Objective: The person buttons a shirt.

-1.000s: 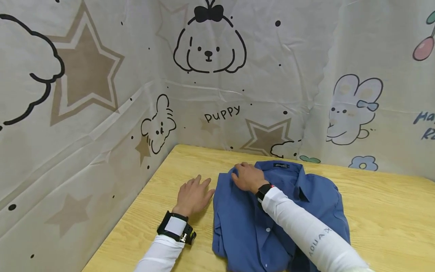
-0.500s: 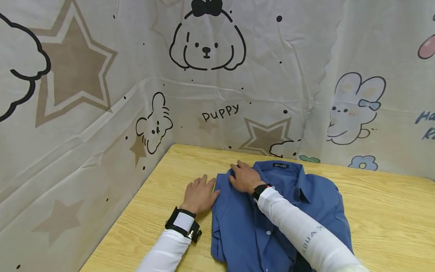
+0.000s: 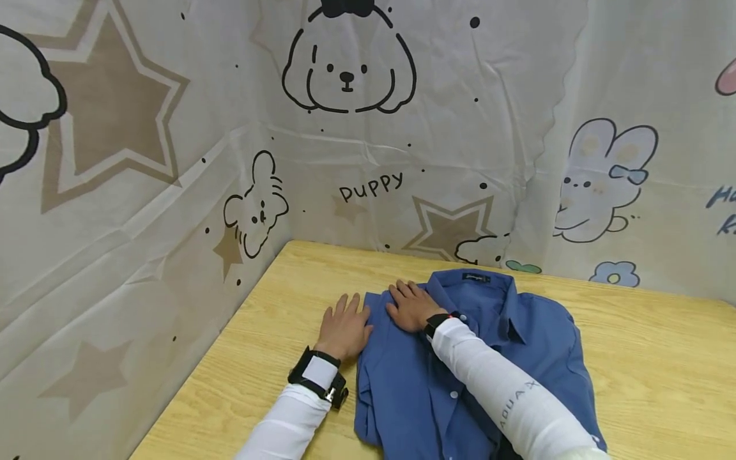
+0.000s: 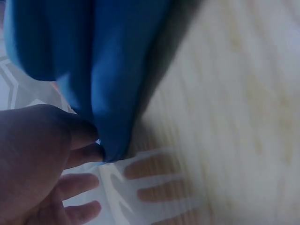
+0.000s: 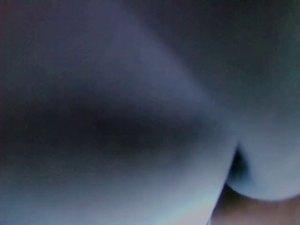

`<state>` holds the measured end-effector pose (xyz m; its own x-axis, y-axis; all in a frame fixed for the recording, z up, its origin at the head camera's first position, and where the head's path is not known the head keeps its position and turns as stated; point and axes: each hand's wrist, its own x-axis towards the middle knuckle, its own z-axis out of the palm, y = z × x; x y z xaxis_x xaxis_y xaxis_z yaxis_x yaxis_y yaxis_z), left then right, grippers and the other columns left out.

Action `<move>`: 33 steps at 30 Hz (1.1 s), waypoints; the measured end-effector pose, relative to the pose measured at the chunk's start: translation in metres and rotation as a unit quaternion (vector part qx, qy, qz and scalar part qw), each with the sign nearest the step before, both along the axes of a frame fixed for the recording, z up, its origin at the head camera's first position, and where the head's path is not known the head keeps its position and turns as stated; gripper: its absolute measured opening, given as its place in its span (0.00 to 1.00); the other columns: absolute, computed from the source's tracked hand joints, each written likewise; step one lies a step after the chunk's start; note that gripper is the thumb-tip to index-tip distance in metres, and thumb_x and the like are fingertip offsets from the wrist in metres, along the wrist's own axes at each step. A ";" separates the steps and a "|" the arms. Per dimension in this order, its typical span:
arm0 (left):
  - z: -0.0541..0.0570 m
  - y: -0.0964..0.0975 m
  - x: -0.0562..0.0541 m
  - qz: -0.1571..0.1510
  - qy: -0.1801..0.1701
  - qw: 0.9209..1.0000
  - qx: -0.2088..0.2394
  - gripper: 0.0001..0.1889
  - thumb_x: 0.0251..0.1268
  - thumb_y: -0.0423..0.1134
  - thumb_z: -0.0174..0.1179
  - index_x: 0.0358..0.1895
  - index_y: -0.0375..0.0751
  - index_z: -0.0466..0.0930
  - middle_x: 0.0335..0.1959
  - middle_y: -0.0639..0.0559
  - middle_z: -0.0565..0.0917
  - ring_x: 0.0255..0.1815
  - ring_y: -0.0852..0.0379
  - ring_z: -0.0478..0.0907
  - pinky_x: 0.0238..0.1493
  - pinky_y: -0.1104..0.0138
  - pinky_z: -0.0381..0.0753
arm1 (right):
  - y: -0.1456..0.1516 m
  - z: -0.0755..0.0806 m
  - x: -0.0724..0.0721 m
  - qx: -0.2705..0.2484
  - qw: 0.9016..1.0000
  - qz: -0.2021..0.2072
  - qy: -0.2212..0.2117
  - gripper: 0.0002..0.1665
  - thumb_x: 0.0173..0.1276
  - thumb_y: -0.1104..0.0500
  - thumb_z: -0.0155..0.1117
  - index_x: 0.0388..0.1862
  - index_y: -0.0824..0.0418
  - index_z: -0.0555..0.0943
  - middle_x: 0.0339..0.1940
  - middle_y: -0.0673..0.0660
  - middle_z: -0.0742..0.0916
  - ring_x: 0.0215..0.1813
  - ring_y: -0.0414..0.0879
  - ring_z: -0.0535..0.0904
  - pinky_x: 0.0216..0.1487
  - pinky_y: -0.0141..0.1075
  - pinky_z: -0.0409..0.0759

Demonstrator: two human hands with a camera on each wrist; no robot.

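A blue button-up shirt lies folded in at its left side, collar toward the far side. My left hand is at the shirt's left edge, fingers spread and thumb overlapping the cloth. From the left wrist, the hand shows beside the hanging folds of the shirt, its fingertips right at the lower tip of the fabric. My right hand rests flat on the shirt's left shoulder, next to the collar. Blurred, dark cloth fills most of the right wrist view.
The shirt is on a light wood-grain table. Behind and to the left hangs a pale cloth backdrop printed with stars and cartoon animals, meeting the table's far and left edges.
My left hand has moved right and slightly forward, up to the shirt's edge. The right hand has slid slightly back and left on the shoulder. The head view has shifted a little.
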<state>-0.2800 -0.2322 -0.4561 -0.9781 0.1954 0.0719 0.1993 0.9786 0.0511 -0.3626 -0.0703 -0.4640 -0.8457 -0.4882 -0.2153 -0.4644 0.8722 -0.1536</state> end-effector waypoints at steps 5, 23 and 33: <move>0.004 0.004 -0.003 -0.004 -0.018 1.000 0.005 0.21 0.70 0.46 0.55 0.62 0.41 0.76 0.67 0.43 0.68 0.70 0.42 0.58 0.60 0.44 0.64 | 0.000 0.003 0.003 -0.023 0.999 -0.006 0.042 0.31 0.78 0.45 0.42 0.73 0.60 0.60 0.73 0.61 0.63 0.73 0.58 0.56 0.69 0.48 0.56; 0.005 0.004 0.000 0.024 -0.008 1.000 0.019 0.23 0.70 0.50 0.54 0.63 0.44 0.75 0.61 0.40 0.72 0.66 0.39 0.62 0.59 0.43 0.64 | 0.011 0.023 -0.001 -0.217 0.945 0.019 0.245 0.05 0.66 0.59 0.66 0.37 0.59 0.80 0.34 0.56 0.81 0.37 0.52 0.78 0.42 0.47 0.75; 0.011 0.003 -0.007 0.002 0.086 0.986 0.141 0.18 0.70 0.35 0.49 0.60 0.39 0.76 0.56 0.41 0.78 0.54 0.40 0.76 0.47 0.48 0.76 | 0.034 0.067 0.005 -0.359 0.924 0.039 0.121 0.05 0.74 0.59 0.56 0.44 0.57 0.76 0.36 0.52 0.82 0.35 0.44 0.78 0.37 0.40 0.74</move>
<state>-0.2871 -0.2290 -0.4449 -0.9477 0.1393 0.2872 0.2239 0.9313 0.2871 -0.3576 -0.0366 -0.3972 -0.7833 -0.4922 0.3796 -0.6177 0.5481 -0.5639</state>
